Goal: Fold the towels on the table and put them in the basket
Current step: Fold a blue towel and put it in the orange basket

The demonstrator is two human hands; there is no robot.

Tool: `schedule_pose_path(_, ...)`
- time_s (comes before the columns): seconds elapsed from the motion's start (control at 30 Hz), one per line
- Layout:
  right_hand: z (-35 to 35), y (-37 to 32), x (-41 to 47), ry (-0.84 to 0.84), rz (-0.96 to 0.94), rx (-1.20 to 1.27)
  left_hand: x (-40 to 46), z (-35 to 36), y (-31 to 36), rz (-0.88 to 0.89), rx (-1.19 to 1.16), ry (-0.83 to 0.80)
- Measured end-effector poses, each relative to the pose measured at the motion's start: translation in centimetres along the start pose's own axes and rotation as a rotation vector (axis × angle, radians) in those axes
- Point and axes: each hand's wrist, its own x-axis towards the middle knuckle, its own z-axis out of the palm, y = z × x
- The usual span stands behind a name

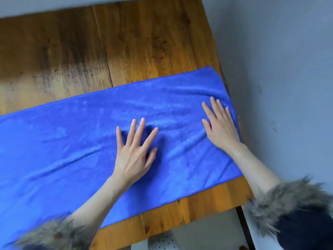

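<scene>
Both hands flat on a blue towel

Left hand and right hand lie released, fingers straight, palms pressing the towel spread beneath them over the wooden table.

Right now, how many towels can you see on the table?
1. A blue towel lies spread flat across the near part of the wooden table, under the left hand and right hand. Its left end runs out of view; others may lie outside the picture.
</scene>
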Motion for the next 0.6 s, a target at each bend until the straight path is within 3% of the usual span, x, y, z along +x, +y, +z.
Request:
schedule_pose_path(0.17, 0.9, -1.2, -2.9, 0.139, 0.099, 0.08, 0.0, 0.5, 2.2, -0.003, 0.065, -0.154)
schedule_pose_path(0.37, 3.5, -2.1, -8.7, 0.157, 0.096, 0.068, 0.3, -0.2, 2.6, -0.01, 0.076, -0.226)
schedule_pose_path(0.47, 3.4, -1.2, -8.7, 0.233, 0.112, 0.126, 0.9, -0.8, 2.7, -0.014, 0.056, -0.229)
schedule_pose_path(0.6, 2.3, 1.0, -8.2, 0.419, 0.317, 0.251, 3.3, -1.8, 3.8, 0.054, 0.005, -0.177)
